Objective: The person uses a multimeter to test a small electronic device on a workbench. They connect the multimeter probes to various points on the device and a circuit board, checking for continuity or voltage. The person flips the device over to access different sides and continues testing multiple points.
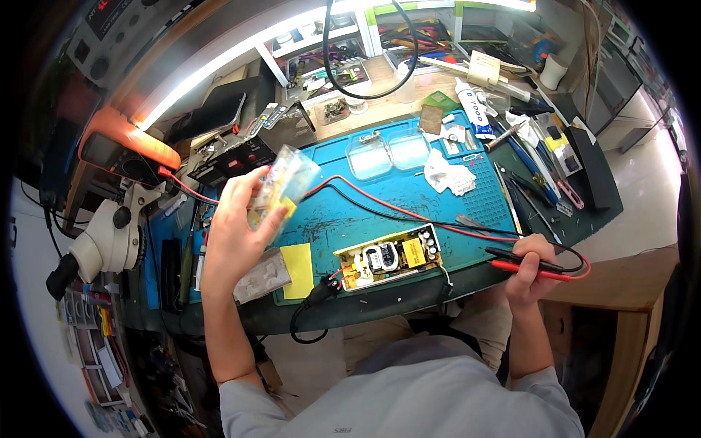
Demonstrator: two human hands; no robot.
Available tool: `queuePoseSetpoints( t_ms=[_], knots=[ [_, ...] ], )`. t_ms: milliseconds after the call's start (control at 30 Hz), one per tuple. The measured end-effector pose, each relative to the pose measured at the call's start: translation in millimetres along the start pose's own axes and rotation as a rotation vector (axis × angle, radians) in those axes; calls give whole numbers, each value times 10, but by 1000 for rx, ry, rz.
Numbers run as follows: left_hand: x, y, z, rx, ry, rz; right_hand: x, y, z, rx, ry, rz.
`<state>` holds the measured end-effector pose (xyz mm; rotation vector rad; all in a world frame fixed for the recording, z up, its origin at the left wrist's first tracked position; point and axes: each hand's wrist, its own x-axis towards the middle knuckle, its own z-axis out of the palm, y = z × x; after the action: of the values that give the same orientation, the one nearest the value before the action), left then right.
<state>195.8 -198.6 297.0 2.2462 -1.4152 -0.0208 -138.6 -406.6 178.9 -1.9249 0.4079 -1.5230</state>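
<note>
My left hand [237, 226] is raised over the left part of the blue work mat [343, 219], its fingers closed on a clear plastic packet [296, 175] with a yellow patch; its contents are hard to make out. At the mat's right front, my right hand [531, 271] grips a pair of test probes, a black one [502, 255] and a red one [520, 268], tips pointing left. Between the hands lies an open power supply board [389, 257] in a shallow tray, with a black plug [323, 292] wired to its left end.
An orange multimeter [128, 150] stands at left, its red and black leads crossing the mat. Behind lie a clear open case [388, 155] and crumpled tissue [449, 175]. Tools and a white tube [473, 108] crowd the right. A yellow sheet [297, 270] lies near the front edge.
</note>
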Motion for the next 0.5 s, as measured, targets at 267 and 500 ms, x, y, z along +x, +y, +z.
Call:
queuePoseSetpoints(
  t_ms=[267, 500],
  knots=[
    [-214, 241, 123, 136, -10, 97, -1, 2, 0, -2, 11, -23],
    [-674, 555, 369, -40, -179, 136, 49, 1, -26, -8, -8, -43]
  ],
)
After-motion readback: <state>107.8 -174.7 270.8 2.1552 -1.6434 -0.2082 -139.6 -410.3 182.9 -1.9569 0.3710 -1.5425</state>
